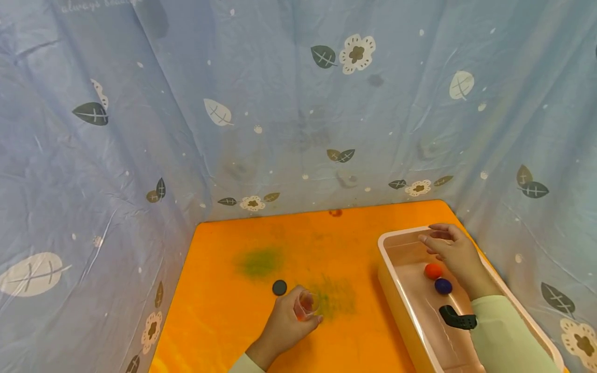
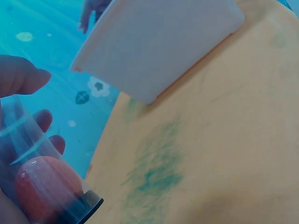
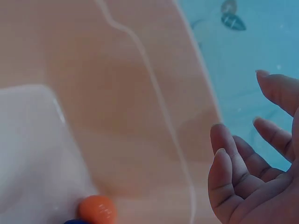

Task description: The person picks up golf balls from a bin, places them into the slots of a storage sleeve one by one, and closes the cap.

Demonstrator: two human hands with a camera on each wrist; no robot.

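Note:
My left hand [image 1: 286, 318] grips a clear plastic cup [image 1: 306, 305] over the table. Through its wall a reddish ball [image 2: 46, 189] shows in the left wrist view, beside a dark end. A dark round disc [image 1: 279, 287] lies on the table just beyond that hand. Above the far end of a pale pink bin [image 1: 406, 290], my right hand [image 1: 450, 248] holds nothing, its fingers loosely bent and apart. On the bin floor below it, an orange ball [image 1: 434, 270] and a dark blue ball [image 1: 443, 286] lie side by side.
The bin stands along the right side of the orange table [image 1: 224, 321], its walls raised above the tabletop. Green smudges mark the table's surface. A blue patterned curtain [image 1: 289, 103] hangs behind and on both sides. A black strap [image 1: 457, 317] sits at my right wrist.

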